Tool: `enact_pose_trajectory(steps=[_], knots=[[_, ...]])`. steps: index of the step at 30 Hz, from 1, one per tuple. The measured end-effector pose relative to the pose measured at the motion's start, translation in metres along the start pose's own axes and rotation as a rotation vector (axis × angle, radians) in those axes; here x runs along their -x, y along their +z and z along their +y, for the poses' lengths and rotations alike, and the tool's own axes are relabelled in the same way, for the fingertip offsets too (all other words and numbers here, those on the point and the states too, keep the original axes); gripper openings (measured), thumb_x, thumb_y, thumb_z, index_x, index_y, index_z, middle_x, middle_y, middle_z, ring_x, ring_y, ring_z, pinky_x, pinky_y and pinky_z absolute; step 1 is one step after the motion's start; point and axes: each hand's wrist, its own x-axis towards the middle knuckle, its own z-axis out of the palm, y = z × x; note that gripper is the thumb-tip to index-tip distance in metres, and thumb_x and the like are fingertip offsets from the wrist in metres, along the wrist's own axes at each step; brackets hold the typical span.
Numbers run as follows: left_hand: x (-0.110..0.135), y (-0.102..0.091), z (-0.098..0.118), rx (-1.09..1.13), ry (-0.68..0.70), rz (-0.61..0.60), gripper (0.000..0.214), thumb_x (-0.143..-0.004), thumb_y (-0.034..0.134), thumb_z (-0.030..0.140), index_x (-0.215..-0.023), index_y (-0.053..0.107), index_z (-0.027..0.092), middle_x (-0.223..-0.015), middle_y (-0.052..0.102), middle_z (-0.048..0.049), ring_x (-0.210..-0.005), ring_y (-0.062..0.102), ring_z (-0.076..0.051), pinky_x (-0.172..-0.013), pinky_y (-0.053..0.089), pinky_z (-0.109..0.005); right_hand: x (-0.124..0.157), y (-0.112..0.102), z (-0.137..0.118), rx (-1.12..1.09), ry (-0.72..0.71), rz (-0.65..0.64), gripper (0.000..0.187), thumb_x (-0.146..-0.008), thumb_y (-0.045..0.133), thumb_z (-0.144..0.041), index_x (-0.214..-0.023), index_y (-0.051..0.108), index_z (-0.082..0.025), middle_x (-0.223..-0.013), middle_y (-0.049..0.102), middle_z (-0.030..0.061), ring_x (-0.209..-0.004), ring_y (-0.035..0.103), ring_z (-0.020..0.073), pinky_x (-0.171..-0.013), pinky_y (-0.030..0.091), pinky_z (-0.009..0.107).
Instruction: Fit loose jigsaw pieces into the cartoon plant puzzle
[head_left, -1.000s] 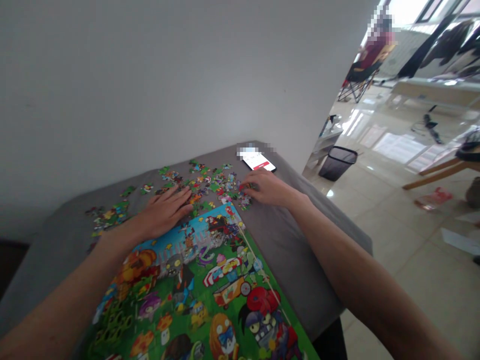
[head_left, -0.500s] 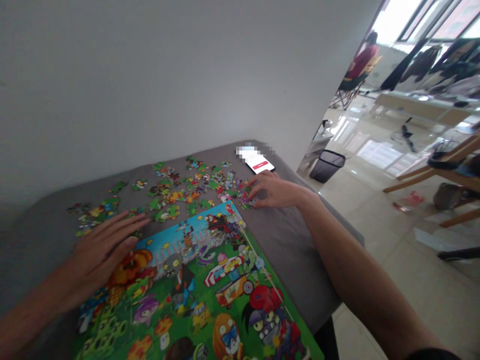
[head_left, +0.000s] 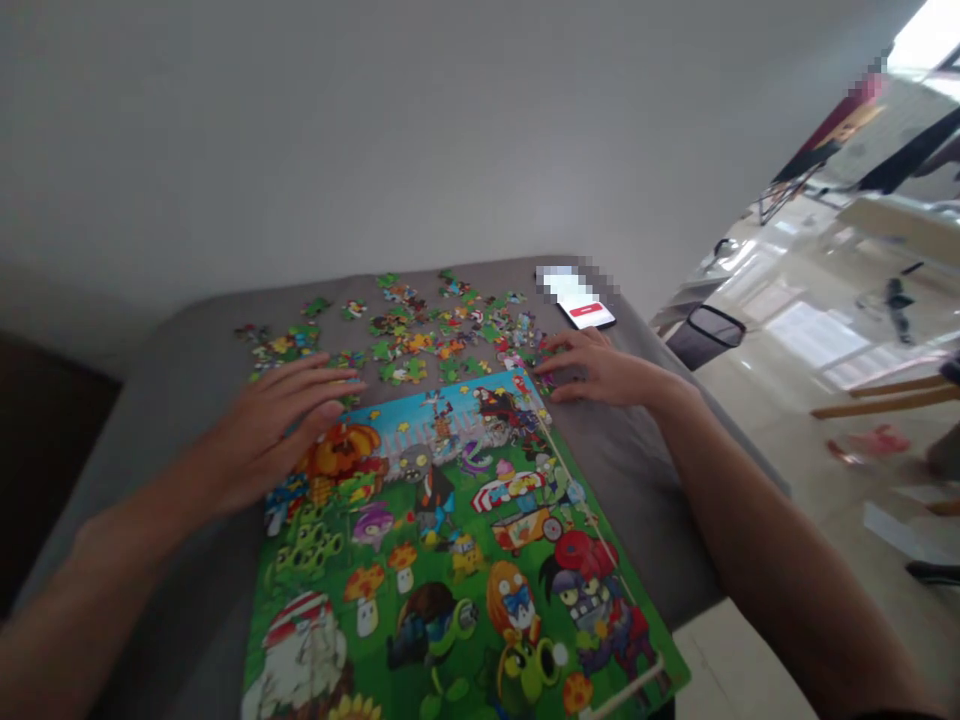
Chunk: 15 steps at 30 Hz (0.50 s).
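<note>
Phone (head_left: 581, 303) beyond scattered jigsaw pieces (head_left: 442, 335).

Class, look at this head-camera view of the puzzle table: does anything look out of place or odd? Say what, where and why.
The puzzle board sits skewed on the grey table cover, its near right corner jutting past the table edge, unsupported. Loose jigsaw pieces lie scattered beyond it.

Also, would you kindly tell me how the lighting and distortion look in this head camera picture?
In the head view, window light blows out the top right corner, glare streaks the tiled floor, and the wide lens bows the table edge.
</note>
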Motion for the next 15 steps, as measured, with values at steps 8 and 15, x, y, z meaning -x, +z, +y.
enact_pose_trajectory(steps=[8, 15], knots=[[-0.002, -0.002, 0.027, 0.044, 0.074, -0.028, 0.085, -0.11, 0.016, 0.082, -0.142, 0.073, 0.028, -0.154, 0.071, -0.0049, -0.155, 0.052, -0.031, -0.136, 0.033, -0.056, 0.003, 0.004, 0.011, -0.078, 0.046, 0.049, 0.021, -0.087, 0.09, -0.039, -0.105, 0.086, -0.028, -0.156, 0.065, 0.0114, -0.146, 0.059, 0.039, -0.127, 0.041, 0.066], [-0.003, 0.002, 0.026, 0.066, 0.088, 0.005, 0.078, -0.111, 0.021, 0.078, -0.14, 0.076, 0.03, -0.149, 0.073, -0.0043, -0.15, 0.057, -0.031, -0.133, 0.037, -0.052, 0.014, -0.016, 0.013, -0.278, 0.051, 0.067, 0.033, -0.083, 0.091, -0.058, -0.077, 0.079, -0.027, -0.112, 0.081, 0.0117, -0.107, 0.077, 0.0323, -0.098, 0.062, 0.053]])
